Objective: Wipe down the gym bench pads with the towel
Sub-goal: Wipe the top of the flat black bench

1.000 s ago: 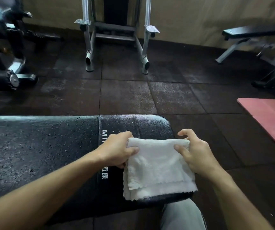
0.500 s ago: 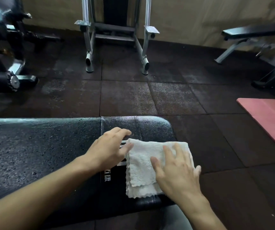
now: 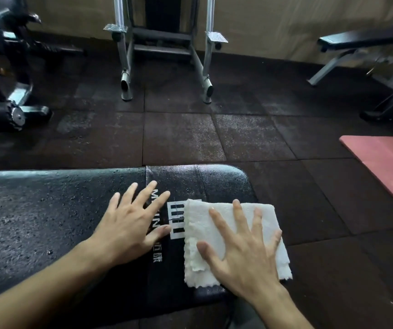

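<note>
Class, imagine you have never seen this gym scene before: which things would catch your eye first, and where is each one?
The white folded towel stands out most, lying on the right end of the dark, droplet-speckled bench pad with the right hand spread flat on it. Just beside it, the left hand rests open on the bare pad, next to white lettering. At the far right, a pink mat lies on the dark floor tiles.

Both hands have let go of the white towel's upper corners, pinched a second ago. The right hand now lies flat on the folded cloth, fingers spread, pressing it to the black desk. The left hand has moved off the towel and rests open on the pad beside it, uncovering more of the white lettering.
</note>
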`<state>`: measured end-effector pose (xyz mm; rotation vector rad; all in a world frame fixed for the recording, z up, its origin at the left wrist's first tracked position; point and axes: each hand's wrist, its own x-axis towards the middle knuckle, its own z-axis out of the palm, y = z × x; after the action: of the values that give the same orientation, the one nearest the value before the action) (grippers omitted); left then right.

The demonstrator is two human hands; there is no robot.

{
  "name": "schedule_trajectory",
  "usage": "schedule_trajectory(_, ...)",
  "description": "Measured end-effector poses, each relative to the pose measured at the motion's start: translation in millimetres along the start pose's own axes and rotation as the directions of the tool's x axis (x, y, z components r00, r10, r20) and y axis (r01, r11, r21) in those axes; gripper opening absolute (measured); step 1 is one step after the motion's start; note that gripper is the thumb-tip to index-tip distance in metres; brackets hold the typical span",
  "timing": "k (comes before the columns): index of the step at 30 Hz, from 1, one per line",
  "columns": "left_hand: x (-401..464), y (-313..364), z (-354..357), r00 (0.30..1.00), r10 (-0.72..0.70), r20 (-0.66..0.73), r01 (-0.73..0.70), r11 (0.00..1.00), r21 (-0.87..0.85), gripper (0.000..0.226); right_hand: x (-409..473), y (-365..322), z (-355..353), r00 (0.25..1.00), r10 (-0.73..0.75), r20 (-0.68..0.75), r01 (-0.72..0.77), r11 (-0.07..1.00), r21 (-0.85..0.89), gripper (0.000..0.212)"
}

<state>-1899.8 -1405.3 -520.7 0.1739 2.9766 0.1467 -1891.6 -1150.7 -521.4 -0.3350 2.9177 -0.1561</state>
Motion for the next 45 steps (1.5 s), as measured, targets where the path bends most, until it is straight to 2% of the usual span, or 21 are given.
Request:
schedule_trajectory(2, -5.4, -12.5, 6.6, 0.993, -0.088, 0.079, 0.086, 0.996, 0.023, 0.095, 2.0, -2.5, 2.1, 1.000, 0.003, -0.013, -0.003, 1.000, -0.011, 0.078)
schedule_trajectory(8, -0.8, -31.1, 5.4, 0.984, -0.165, 0.063, 0.165, 0.986, 0.001, 0.096, 41.2, -5.1, -2.4, 0.999, 0.016, -0.032, -0.015, 1.000, 0.018, 0.079)
schedule_trajectory(13, 4.5, -36.3, 2.8, 0.973, -0.222, 0.056, 0.223, 0.975, -0.009, 0.104, 79.1, -8.2, -9.0, 0.999, -0.048, -0.017, 0.048, 0.999, 0.014, 0.078)
schedule_trajectory(19, -1.7, -33.3, 12.3, 0.974, -0.220, 0.048, 0.221, 0.975, -0.017, 0.096, 28.1, -2.7, 4.1, 0.996, -0.068, -0.061, 0.066, 0.997, -0.035, 0.076)
schedule_trajectory(27, 0.8, -29.2, 17.5, 0.968, -0.249, 0.036, 0.250, 0.968, -0.019, 0.096, 82.4, -13.2, -6.3, 0.995, -0.090, -0.033, 0.090, 0.996, 0.000, 0.080)
schedule_trajectory(35, -3.4, -27.3, 16.9, 0.965, -0.261, 0.031, 0.262, 0.963, -0.056, 0.097, 8.4, 2.5, 4.6, 0.992, -0.122, -0.034, 0.120, 0.991, -0.053, 0.078)
schedule_trajectory(41, -0.9, -28.9, 13.0, 0.961, -0.269, 0.064, 0.273, 0.960, -0.063, 0.092, 42.2, -3.7, -6.6, 0.993, -0.118, 0.008, 0.118, 0.993, -0.005, 0.079)
schedule_trajectory(45, -5.8, -28.8, 16.5, 0.967, -0.254, 0.032, 0.256, 0.965, -0.059, 0.094, -2.0, 2.5, 10.8, 0.990, -0.121, -0.076, 0.119, 0.992, -0.030, 0.076)
